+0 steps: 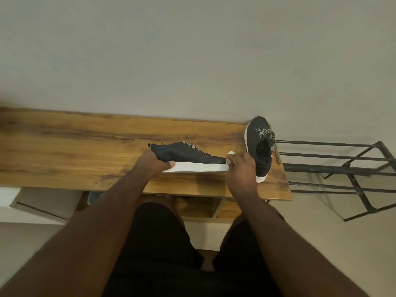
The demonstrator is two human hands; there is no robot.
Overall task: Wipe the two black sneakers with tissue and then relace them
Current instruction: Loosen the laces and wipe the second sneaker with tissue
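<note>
Sneaker (188, 156), tilted on tabletop (64, 151): left hand (153, 161) gripped heel; right hand (240, 168) pinched tissue (231, 153) at toe. Second sneaker (260, 146) near edge, liable to fall if nudged.

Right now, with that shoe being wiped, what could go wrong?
The second sneaker stands at the right end of the table, its lace hanging past the edge; the right hand working beside it could knock it off. The left hand grips only the heel of the sneaker, so it might twist. The tissue looks small and may tear.
</note>
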